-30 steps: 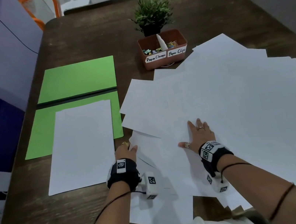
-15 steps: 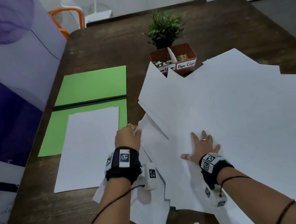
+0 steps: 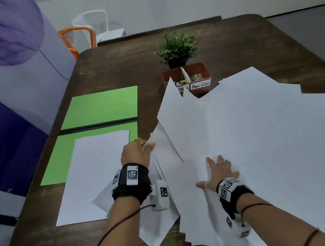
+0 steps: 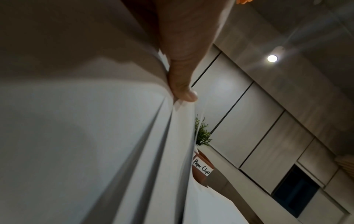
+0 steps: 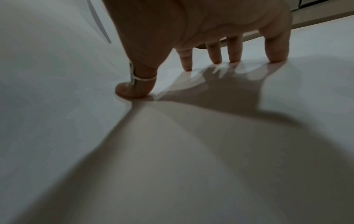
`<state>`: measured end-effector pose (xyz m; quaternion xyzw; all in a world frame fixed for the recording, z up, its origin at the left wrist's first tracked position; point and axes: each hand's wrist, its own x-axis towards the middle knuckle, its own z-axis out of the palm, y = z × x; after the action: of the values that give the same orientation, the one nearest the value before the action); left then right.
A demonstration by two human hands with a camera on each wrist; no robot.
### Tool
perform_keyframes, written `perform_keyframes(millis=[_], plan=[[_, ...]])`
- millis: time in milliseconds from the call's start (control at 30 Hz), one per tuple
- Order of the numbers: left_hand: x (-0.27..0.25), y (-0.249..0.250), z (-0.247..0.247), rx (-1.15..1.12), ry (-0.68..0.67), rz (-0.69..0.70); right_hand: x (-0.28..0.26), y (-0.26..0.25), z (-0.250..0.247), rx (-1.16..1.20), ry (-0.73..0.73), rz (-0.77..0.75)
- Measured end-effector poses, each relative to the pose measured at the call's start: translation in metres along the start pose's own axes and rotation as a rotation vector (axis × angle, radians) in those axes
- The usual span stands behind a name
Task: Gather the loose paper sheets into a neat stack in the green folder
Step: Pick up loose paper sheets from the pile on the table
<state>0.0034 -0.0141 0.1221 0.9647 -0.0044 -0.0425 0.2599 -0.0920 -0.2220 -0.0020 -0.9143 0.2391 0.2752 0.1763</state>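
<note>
An open green folder (image 3: 99,108) lies at the table's left, with a white sheet (image 3: 93,176) partly on its near half. A wide spread of loose white paper sheets (image 3: 266,138) covers the right of the table. My left hand (image 3: 138,151) grips the left edge of several sheets and holds that edge raised; the thumb (image 4: 184,84) pinches them in the left wrist view. My right hand (image 3: 220,170) lies flat on the sheets, fingertips (image 5: 186,66) pressing down.
A small brown bin (image 3: 186,79) labelled for paper clips and clamps stands behind the sheets, partly hidden by raised corners. A potted plant (image 3: 177,50) is behind it. Orange and white chairs (image 3: 80,38) stand beyond the dark wooden table (image 3: 116,66).
My left hand has lifted the left edges of several sheets up and forward, so their corners now rise in front of the bin. The right hand stayed pressed on the pile.
</note>
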Motion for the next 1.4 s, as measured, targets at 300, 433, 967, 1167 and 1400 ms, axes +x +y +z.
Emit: perform_keyframes(millis=[300,433,967,1167,1400], plan=[[0.009,0.022,-0.017,0.017,0.079,0.099,0.0,0.004,-0.009,0.057,0.008,-0.008],[0.013,0.04,-0.03,0.053,0.131,0.188,0.001,0.003,-0.01,0.053,0.044,-0.024],[0.021,0.063,-0.113,-0.224,0.778,0.502,0.004,-0.011,-0.061,0.689,0.172,-0.146],[0.021,0.07,-0.114,-0.624,0.824,0.425,-0.009,-0.044,-0.121,1.149,0.191,-0.332],[0.029,0.036,-0.061,-0.618,0.483,0.021,0.0,-0.031,-0.147,1.909,-0.004,-0.372]])
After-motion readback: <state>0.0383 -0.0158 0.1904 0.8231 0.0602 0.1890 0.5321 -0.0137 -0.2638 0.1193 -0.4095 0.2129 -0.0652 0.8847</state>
